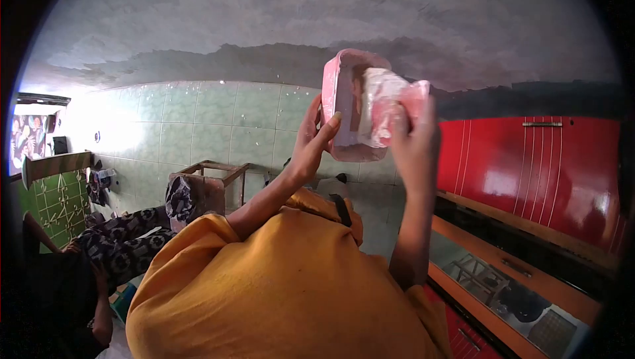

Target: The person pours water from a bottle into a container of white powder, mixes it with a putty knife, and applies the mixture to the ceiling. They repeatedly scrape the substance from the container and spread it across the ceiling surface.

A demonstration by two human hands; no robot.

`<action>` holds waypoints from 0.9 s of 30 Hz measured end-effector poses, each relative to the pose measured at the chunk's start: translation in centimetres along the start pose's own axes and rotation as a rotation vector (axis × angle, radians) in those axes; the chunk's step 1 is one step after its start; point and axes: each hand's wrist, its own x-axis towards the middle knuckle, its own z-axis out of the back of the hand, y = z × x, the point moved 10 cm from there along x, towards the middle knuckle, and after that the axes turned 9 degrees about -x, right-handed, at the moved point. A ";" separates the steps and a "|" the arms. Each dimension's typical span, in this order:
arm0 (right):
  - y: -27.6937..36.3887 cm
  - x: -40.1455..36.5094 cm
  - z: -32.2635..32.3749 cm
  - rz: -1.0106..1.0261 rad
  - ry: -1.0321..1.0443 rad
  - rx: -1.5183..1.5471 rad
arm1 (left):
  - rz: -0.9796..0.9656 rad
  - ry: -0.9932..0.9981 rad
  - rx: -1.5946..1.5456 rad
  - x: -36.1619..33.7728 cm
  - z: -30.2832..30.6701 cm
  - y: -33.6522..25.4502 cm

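A pink rectangular container [330, 86], smeared with white and pink on its walls, is held up in front of the wall with its opening facing me. My left hand [313, 136] grips its left side, thumb over the rim. At the opening's right side my right hand [416, 131] is closed on a crumpled white and pink cloth-like piece [385, 93], partly inside the container. The fingers of my right hand are slightly blurred and partly hidden by the piece.
Glossy red cabinets [503, 167] stand at the right, above an orange-edged counter. A wooden frame [225, 172] is at centre left, beside a patterned dark sofa [129, 230]. Another person's arm [102, 313] shows at the lower left. White specks dot the green tiles [211, 111].
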 end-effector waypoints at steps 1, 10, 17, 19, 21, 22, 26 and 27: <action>-0.8 0.0 1.4 -0.053 -0.032 0.069 | 0.014 -0.016 -0.037 -0.1 0.2 0.1; -10.2 -0.8 0.0 -0.324 0.036 0.690 | -0.003 0.051 -0.030 -0.5 -0.8 -2.2; -15.8 -1.7 -0.1 -0.428 0.061 0.812 | 0.022 0.111 -0.001 -1.7 -1.7 -1.4; -16.6 -1.8 -0.1 -0.517 0.032 0.840 | 0.037 0.109 -0.040 -1.9 -1.9 -1.5; -17.7 -2.0 -0.7 -0.526 0.037 0.933 | 0.041 0.092 -0.045 -2.2 -1.9 -1.2; -18.5 -2.2 -1.2 -0.532 0.041 0.981 | 0.045 0.083 -0.046 -2.3 -1.8 -0.9; -21.3 -2.4 -3.6 -0.554 0.074 1.137 | 0.088 0.024 -0.015 -1.9 -2.3 1.4; -21.4 -2.2 -4.4 -0.553 0.126 1.163 | 0.101 0.006 0.004 -1.7 -2.1 2.6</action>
